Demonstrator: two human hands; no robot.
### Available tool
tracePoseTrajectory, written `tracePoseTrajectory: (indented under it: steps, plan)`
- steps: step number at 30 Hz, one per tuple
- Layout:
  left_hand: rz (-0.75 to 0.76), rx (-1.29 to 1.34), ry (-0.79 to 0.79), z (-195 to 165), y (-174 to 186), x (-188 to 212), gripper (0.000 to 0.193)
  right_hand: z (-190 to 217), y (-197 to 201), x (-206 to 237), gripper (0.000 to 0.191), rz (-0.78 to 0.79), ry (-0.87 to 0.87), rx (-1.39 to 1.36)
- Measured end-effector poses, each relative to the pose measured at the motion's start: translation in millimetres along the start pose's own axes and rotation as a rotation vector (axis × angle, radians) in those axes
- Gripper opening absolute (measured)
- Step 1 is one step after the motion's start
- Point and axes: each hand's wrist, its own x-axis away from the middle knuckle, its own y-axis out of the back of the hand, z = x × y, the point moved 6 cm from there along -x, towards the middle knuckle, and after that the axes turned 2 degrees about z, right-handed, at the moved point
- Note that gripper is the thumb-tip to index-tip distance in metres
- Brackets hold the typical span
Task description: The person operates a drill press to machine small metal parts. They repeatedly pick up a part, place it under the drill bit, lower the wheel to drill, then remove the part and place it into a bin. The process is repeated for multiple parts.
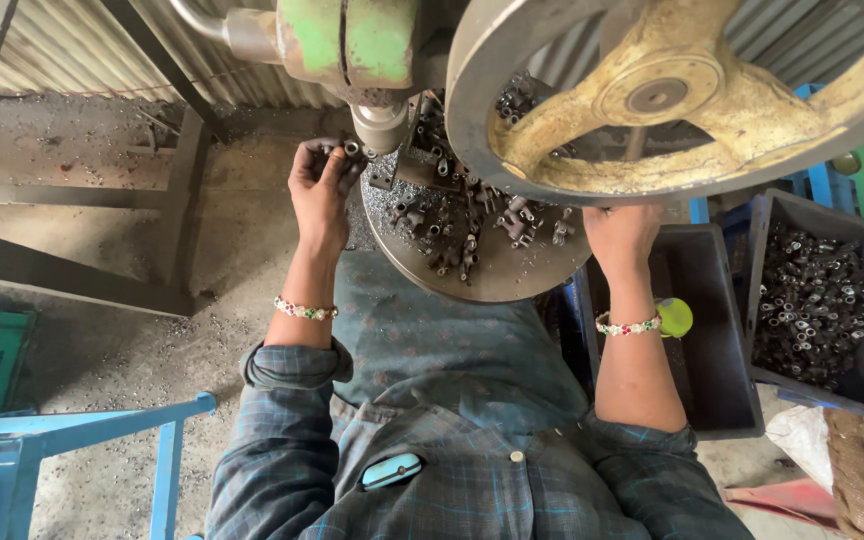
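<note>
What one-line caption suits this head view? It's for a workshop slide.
Left hand holds a small metal fitting under the green press; right hand rests by the yellow flywheel.

Left hand pinching, right hand outstretched.

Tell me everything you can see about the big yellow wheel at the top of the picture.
The wheel is a heavy flywheel, apparently cast metal, with worn yellow paint on its broad spokes and round hub and a bare grey rim. It fills the upper right of the view and is cut off by the frame. It hangs above the round metal table, which is strewn with small metal fittings. The right hand reaches up under its lower rim; whether it touches the rim cannot be told. The left hand is away from it.
</note>
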Motion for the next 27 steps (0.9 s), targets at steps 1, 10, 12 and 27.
tracePoseTrajectory:
  steps: [1,10,12,27]
  plan:
    - [-0.011,0.02,-0.001,0.1,1.1,1.8,0.006,-0.3,-0.9,-0.3,0.022,0.005,-0.007,0.01]
    - [0.104,-0.081,-0.024,-2.7,-18.2,3.2,0.004,-5.7,-5.5,0.3,0.078,-0.075,-0.128,-0.302]
    - [0.136,-0.136,0.055,-5.2,-19.0,-3.7,0.004,-8.5,-17.9,-9.3,0.073,-0.012,-0.151,-0.193]
    - [0.166,-0.029,0.126,2.0,-14.7,-17.8,0.007,3.7,-30.1,-149.9,0.042,-0.03,-0.055,0.013]
